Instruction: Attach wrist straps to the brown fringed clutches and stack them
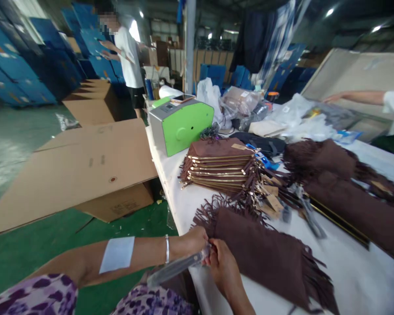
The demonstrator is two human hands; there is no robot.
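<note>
My left hand, with a bracelet at the wrist, and my right hand meet at the table's near edge, fingers closed together. Between them they pinch the end of a long grey strip in clear plastic, which slants down left over my lap. What the strip is cannot be made out. Just beyond my hands lies a flat brown fringed bag. Behind it rises a stack of brown fringed bags with gold zippers and cardboard tags.
A green and grey machine stands at the far left of the white table. More brown bags and plastic bags cover the right and back. A large carton sits left. One person stands behind; another's arm reaches in at right.
</note>
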